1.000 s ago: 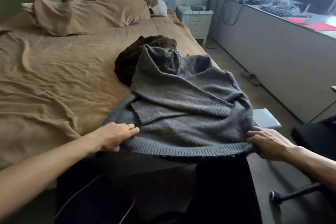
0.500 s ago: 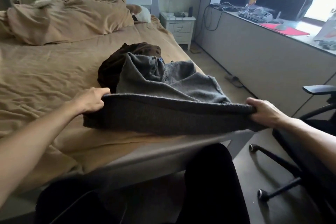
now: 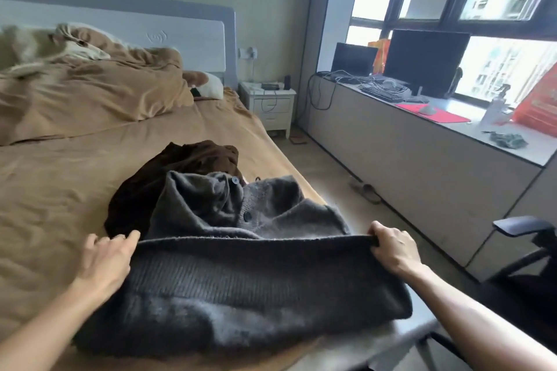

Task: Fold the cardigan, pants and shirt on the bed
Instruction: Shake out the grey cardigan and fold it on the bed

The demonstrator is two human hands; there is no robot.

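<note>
Grips one end of the fuzzy grey knit cardigan (image 3: 241, 289) at its ribbed, rolled-over hem with curled right hand (image 3: 391, 247); meets the other end with left hand (image 3: 105, 259), blurred, grasp impossible to tell. Lies at the near corner of the wrinkled tan bed (image 3: 60, 190), against a crumpled brown garment (image 3: 168, 178)

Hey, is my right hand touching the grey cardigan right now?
Touching. The head view shows the right hand with its fingers curled over the raised folded edge of the grey cardigan, gripping it with no gap.
</note>
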